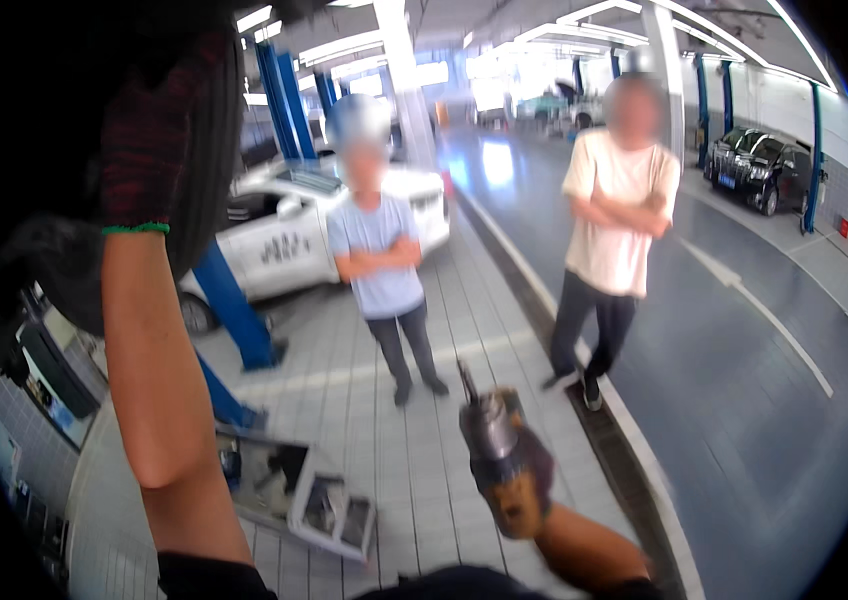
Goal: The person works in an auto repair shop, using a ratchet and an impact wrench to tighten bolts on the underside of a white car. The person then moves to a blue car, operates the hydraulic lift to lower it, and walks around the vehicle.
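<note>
My left hand (159, 150), in a dark red-and-black knit glove with a green cuff, is raised at the upper left against a dark, tyre-like overhead part (204, 190); shadow hides its fingertips. My right hand (534, 470) grips a yellow-and-black power drill (504, 460) at lower centre, its silver chuck and thin tip pointing up and away from me. The drill covers much of that hand.
Two people (374, 250) (616, 210) stand facing me, arms crossed. Behind are a white car (274, 260), blue lift posts (234, 300) and a dark van (749, 165). A wheeled tool trolley (334, 510) sits low left; a drain channel (604, 440) runs along the floor.
</note>
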The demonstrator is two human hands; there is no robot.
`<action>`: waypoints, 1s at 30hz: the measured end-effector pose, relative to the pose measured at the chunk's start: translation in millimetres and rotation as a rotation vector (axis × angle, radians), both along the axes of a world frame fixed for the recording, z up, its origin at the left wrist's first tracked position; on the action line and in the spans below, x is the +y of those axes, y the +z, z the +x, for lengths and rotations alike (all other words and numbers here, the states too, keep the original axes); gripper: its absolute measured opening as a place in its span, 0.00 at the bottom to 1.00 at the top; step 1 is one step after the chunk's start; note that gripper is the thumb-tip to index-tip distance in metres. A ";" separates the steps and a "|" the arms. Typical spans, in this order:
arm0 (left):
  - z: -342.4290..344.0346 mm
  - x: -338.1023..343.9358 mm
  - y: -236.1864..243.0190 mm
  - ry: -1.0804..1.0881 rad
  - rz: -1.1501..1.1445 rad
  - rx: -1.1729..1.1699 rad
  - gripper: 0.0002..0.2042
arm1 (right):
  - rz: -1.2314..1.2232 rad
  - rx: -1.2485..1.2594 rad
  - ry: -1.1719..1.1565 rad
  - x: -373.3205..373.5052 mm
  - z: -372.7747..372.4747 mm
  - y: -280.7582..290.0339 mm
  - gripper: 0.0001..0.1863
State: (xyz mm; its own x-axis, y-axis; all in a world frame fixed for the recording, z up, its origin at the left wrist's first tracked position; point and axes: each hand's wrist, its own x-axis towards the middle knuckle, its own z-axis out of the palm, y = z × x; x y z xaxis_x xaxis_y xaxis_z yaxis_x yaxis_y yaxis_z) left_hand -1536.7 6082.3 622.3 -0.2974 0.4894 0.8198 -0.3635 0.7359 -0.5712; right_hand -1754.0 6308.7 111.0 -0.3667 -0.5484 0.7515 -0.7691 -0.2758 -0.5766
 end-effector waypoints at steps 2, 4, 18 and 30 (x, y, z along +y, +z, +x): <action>-66.5 -0.4 -109.5 -0.767 0.768 -0.117 0.16 | 0.100 -0.033 -0.070 35.4 -23.6 -21.4 0.31; -79.1 53.5 -205.4 -1.193 1.516 -0.241 0.17 | 0.118 -0.082 0.007 59.2 -15.4 -22.3 0.32; 117.4 135.5 -423.5 -1.644 1.944 0.740 0.14 | 0.435 0.002 0.467 55.7 183.3 -20.8 0.37; 289.1 138.3 -463.2 -1.294 1.793 1.044 0.16 | 0.658 -0.286 0.945 -4.9 311.8 -56.3 0.34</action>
